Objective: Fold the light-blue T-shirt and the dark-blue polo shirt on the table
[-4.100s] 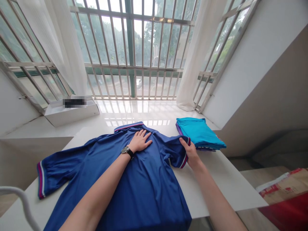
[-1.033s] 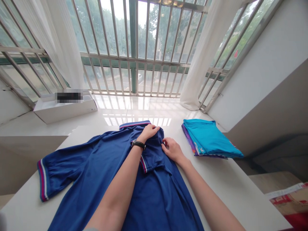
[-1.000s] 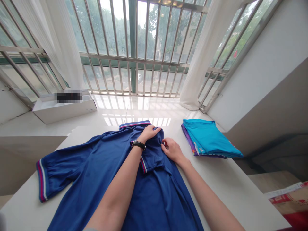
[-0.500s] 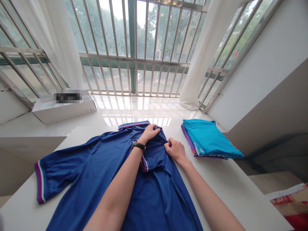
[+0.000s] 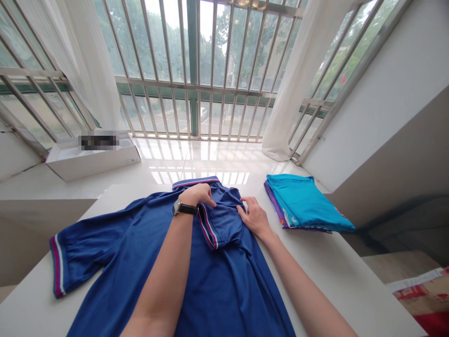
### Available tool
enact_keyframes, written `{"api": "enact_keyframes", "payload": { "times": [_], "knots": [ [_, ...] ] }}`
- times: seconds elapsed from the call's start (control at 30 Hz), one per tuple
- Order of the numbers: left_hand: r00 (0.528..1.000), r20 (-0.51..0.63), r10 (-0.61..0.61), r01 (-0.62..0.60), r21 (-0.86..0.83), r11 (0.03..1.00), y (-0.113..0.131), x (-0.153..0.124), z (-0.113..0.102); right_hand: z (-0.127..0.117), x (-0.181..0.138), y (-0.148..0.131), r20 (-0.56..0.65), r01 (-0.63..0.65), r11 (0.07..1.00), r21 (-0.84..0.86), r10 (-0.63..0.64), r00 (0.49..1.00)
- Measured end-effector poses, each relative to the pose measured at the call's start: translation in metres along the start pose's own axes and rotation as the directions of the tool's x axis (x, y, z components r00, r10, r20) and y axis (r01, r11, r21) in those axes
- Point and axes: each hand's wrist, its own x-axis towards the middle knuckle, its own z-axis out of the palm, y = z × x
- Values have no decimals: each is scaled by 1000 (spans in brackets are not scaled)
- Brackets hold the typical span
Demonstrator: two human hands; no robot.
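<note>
Our right hand [image 5: 255, 217] has its fingers loose and spread, and they touch the right border of the shirt [image 5: 210, 276]. Our left hand [image 5: 197, 194] rests on the shirt, at the near side of the collar [image 5: 196, 181], with the fingers curved downward; whether they pinch it, we cannot tell. Just behind this hand we wear a watch [image 5: 187, 208]. Between both hands lies a folded sleeve [image 5: 228, 222], turned inward upon the shirt, its striped cuff [image 5: 208, 224] toward the left. The other sleeve [image 5: 84, 252] is stretched out to the left. All this lies on the table [image 5: 343, 276]. Near the right hand, farther right, we find a pile [image 5: 305, 201] of folded clothes, turquoise on top. At far left, on the sill [image 5: 196, 157], we see a white box [image 5: 94, 166].
</note>
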Motion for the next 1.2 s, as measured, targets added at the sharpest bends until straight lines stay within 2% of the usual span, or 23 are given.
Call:
{"api": "enact_keyframes", "payload": {
  "times": [0.1, 0.23, 0.4, 0.5, 0.6, 0.83, 1.07, 1.2],
  "knots": [
    [998, 64, -1, 0, 21, 1000, 4, -8, -4, 2, 1, 1, 51, 17, 999, -43, -15, 999],
    [994, 109, 12, -16, 37, 999, 6, -16, -11, 3, 2, 0, 69, -35, 991, -130, 44, 997],
    [999, -10, 35, -35, -4, 999, 2, -41, -32, 0, 2, -2, 81, -58, 988, -146, 71, 994],
    [998, -63, 3, -2, 18, 1000, 4, -46, -36, 0, 2, -2, 76, -49, 986, -158, 62, 995],
    [992, -124, -13, 24, 86, 996, 11, -31, -23, 2, 2, -1, 62, -33, 983, -179, 45, 997],
    [968, -251, 13, 20, 129, 991, 34, 14, 27, 2, 1, -1, 55, -15, 984, -179, 25, 998],
    [932, -354, 79, -32, 136, 990, 37, 23, 33, 3, 1, 1, 61, -7, 984, -177, 18, 998],
    [960, -265, 87, -53, 136, 989, 25, 25, 33, 3, 1, 2, 18, 7, 995, -102, -5, 1000]
  ]
}}
